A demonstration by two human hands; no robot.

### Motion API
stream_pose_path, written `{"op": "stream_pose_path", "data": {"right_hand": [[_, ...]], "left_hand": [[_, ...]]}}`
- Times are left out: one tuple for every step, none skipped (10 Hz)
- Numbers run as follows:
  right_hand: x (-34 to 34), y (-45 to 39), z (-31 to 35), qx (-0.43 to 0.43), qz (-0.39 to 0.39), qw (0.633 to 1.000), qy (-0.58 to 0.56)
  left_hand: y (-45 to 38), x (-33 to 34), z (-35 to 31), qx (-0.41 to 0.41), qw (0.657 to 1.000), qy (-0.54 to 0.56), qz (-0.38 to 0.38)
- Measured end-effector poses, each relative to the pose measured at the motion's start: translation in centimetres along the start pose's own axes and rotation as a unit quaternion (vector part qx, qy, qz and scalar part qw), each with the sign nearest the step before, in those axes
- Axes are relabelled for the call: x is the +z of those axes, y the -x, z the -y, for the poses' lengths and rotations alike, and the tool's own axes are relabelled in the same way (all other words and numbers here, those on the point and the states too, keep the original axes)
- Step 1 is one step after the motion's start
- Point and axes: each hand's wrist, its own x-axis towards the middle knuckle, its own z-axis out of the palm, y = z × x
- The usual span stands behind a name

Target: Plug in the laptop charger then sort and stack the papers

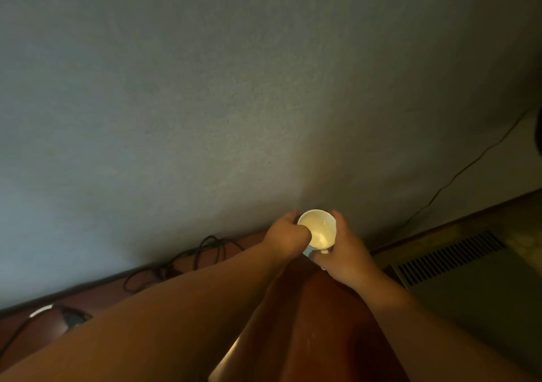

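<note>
A small white cup (318, 229) is held up close to the grey-blue wall (205, 102), over the far edge of a reddish-brown wooden desk (308, 323). My left hand (289, 235) grips its left side, with the thumb over the rim. My right hand (343, 249) grips its right side and lower part. A tangle of black cable (205, 249) lies on the desk by the wall, left of the cup. No papers, laptop or wall socket appear in the head view.
A grey box with a slotted vent (448, 258) sits to the right of my hands. A thin dark wire (469, 164) runs up the wall at the right. A dark object (70, 317) and something white (41, 311) lie at the desk's left edge.
</note>
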Motion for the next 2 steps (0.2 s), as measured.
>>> {"op": "stream_pose_path", "data": {"right_hand": [[-0.3, 1.0, 0.3, 0.007, -0.013, 1.000, 0.003], [-1.1, 2.6, 1.0, -0.027, -0.056, 0.995, 0.077]], "left_hand": [[0.6, -0.4, 0.5, -0.003, 1.000, 0.005, -0.016], [1.7, -1.6, 0.3, 0.000, 0.999, 0.005, -0.035]]}}
